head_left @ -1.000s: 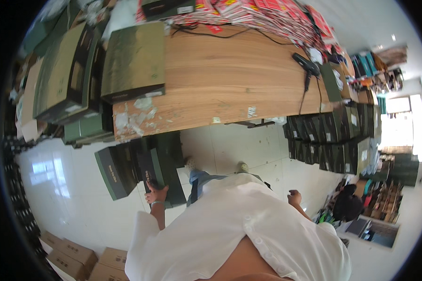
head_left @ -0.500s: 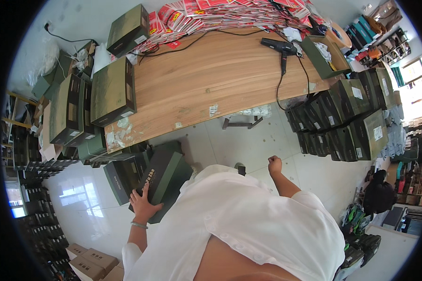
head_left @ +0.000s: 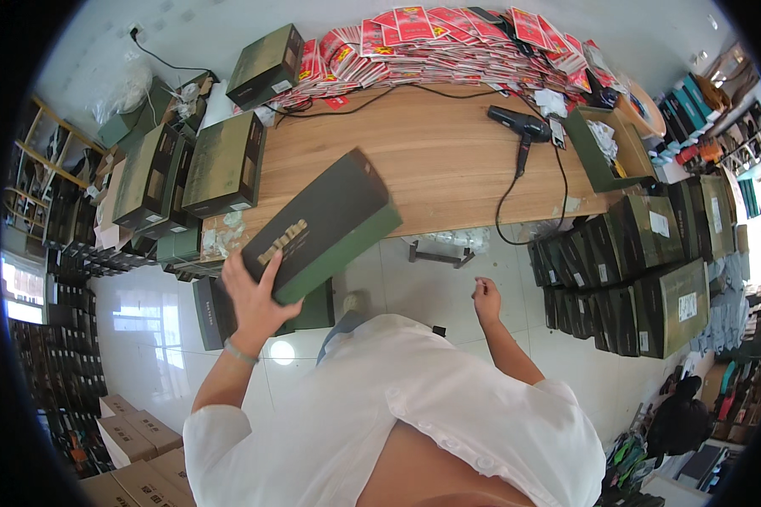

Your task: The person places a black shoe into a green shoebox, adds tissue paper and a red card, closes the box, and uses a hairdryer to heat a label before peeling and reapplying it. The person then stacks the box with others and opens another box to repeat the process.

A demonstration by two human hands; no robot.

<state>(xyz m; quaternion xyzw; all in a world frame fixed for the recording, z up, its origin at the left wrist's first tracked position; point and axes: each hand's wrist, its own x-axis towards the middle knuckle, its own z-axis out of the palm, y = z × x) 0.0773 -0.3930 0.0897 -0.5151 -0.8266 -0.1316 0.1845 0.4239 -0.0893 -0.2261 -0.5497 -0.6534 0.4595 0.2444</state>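
Note:
My left hand (head_left: pixel 255 297) grips the near left end of a dark green shoebox (head_left: pixel 321 228). The box is tilted, with its far end above the wooden table (head_left: pixel 431 169). Gold lettering marks its long side, next to my fingers. My right hand (head_left: pixel 486 302) hangs away from the table's front edge, its fingers curled in with nothing visible in them. Below the held box, another dark shoebox (head_left: pixel 214 314) and a green box (head_left: pixel 317 306) show partly; the held box and my left arm hide the rest.
A black hair dryer (head_left: pixel 520 127) with its cord lies on the table near an open green box (head_left: pixel 600 165). Red-and-white packets (head_left: pixel 414 51) are heaped along the back. Shoeboxes stand at the table's left (head_left: pixel 224 165) and are stacked at right (head_left: pixel 672 308). A small stool (head_left: pixel 441 256) stands beneath.
My left hand has lifted the shoebox from the pile beside the table and raised it toward the tabletop. My right hand stays low and curled. The view has shifted slightly.

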